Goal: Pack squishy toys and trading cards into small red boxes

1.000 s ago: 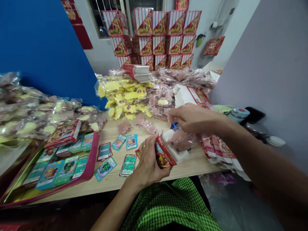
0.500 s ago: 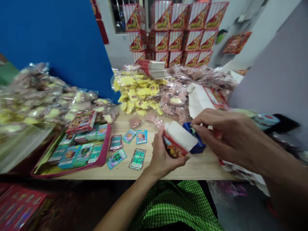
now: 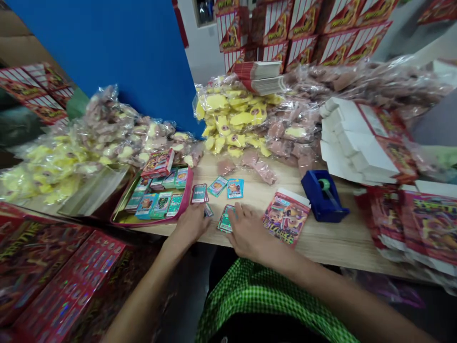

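My left hand (image 3: 191, 224) rests at the table's front edge, its fingertips next to a small card (image 3: 209, 210) and just below a dark red card (image 3: 199, 194). My right hand (image 3: 246, 228) lies with its fingers over a green holographic card (image 3: 226, 218), partly hiding it. To the right of that hand lies a red printed packet with a white end (image 3: 285, 221). Beyond it stands a blue tape dispenser (image 3: 323, 196), touching neither hand. Two blue cards (image 3: 226, 186) lie farther up the wooden table (image 3: 321, 243).
A pink-rimmed tray of boxed cards (image 3: 185, 190) sits left of my hands. Bagged yellow and pink plush toys (image 3: 232, 119) pile along the back. White-and-red flat cartons (image 3: 367, 143) and red packets (image 3: 428, 228) lie right. Red boxes (image 3: 60, 281) stand lower left.
The white-and-red packet has left my hands and lies on the table. Both hands have moved left and down to the cards. The tape dispenser is now uncovered, and the view has swung left.
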Action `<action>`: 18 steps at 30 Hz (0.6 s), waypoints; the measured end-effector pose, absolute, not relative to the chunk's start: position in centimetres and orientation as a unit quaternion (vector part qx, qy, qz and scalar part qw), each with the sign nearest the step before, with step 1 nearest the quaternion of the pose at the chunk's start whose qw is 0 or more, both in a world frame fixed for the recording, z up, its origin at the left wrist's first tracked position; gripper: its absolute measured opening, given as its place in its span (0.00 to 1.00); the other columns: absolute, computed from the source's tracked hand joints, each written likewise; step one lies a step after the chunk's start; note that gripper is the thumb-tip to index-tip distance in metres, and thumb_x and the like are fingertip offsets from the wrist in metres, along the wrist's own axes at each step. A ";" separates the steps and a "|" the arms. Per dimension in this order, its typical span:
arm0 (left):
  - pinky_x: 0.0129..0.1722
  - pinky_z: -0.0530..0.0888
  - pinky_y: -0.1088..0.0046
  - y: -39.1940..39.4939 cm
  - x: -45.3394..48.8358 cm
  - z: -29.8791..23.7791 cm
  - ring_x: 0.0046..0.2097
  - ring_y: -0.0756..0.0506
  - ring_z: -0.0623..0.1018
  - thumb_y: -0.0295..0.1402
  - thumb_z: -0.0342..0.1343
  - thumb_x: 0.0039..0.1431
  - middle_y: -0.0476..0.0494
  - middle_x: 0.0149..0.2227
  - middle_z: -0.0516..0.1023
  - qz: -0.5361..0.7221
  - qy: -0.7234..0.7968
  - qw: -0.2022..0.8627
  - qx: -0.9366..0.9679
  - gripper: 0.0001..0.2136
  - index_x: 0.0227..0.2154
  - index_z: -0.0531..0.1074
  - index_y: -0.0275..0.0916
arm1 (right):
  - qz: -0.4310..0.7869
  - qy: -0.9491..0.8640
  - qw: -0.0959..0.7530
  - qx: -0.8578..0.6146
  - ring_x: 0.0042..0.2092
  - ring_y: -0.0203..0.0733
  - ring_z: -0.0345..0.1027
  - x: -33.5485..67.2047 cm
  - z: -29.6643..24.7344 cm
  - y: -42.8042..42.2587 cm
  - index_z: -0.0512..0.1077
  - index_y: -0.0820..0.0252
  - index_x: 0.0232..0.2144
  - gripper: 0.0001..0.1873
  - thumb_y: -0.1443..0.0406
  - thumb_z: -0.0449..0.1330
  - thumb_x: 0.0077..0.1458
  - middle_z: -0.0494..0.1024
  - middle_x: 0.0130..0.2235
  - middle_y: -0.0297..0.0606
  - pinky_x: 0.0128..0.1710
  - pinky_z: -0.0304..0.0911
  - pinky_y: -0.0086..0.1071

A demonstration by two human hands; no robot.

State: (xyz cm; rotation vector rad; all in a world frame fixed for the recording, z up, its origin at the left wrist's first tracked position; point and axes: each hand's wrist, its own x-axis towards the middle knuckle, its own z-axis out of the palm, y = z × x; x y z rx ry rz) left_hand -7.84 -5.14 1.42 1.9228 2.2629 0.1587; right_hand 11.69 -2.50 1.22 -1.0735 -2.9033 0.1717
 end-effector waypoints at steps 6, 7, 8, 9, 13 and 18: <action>0.54 0.76 0.55 -8.7 -8.4 -1.4 0.57 0.33 0.79 0.19 0.46 0.66 0.23 0.57 0.75 -0.036 0.740 0.034 0.670 0.16 0.54 0.70 0.31 | 0.011 -0.946 0.002 -0.325 0.61 0.70 0.68 9.5 -3.5 -4.1 0.69 0.83 0.60 0.28 0.81 0.53 0.57 0.69 0.59 0.74 0.53 0.72 0.59; 0.54 0.76 0.56 -8.8 -8.3 -1.5 0.58 0.33 0.78 0.17 0.45 0.65 0.22 0.59 0.74 -0.043 0.737 0.028 0.674 0.18 0.55 0.69 0.30 | 0.006 -0.948 0.003 -0.319 0.59 0.70 0.69 9.5 -3.7 -4.2 0.70 0.81 0.59 0.28 0.82 0.52 0.55 0.71 0.58 0.73 0.50 0.74 0.60; 0.54 0.76 0.57 -8.8 -8.2 -1.6 0.58 0.33 0.78 0.16 0.44 0.64 0.21 0.59 0.73 -0.048 0.734 0.024 0.677 0.20 0.56 0.69 0.30 | 0.001 -0.950 0.006 -0.313 0.58 0.70 0.70 9.6 -3.8 -4.3 0.71 0.80 0.58 0.28 0.83 0.51 0.54 0.72 0.57 0.72 0.47 0.75 0.60; 0.53 0.76 0.58 -8.8 -8.2 -1.6 0.58 0.33 0.78 0.15 0.44 0.63 0.21 0.59 0.73 -0.051 0.732 0.020 0.679 0.21 0.56 0.69 0.29 | -0.004 -0.952 0.011 -0.307 0.57 0.70 0.71 9.7 -3.7 -4.4 0.72 0.80 0.57 0.28 0.83 0.51 0.54 0.73 0.56 0.72 0.45 0.76 0.60; 0.44 0.78 0.64 -8.6 -8.8 -1.4 0.46 0.37 0.83 0.17 0.43 0.64 0.27 0.47 0.81 -0.045 0.735 0.006 0.677 0.19 0.53 0.71 0.31 | -0.014 -0.958 0.038 -0.283 0.51 0.64 0.75 9.9 -2.9 -4.4 0.74 0.79 0.51 0.21 0.82 0.50 0.58 0.77 0.51 0.69 0.44 0.77 0.53; 0.38 0.77 0.67 -9.2 -9.3 -1.2 0.38 0.39 0.83 0.23 0.44 0.67 0.33 0.39 0.83 -0.014 0.750 -0.005 0.661 0.16 0.51 0.72 0.34 | 0.002 -0.967 0.059 -0.247 0.48 0.55 0.72 10.3 -1.9 -4.3 0.75 0.71 0.45 0.16 0.81 0.51 0.61 0.78 0.42 0.54 0.45 0.74 0.44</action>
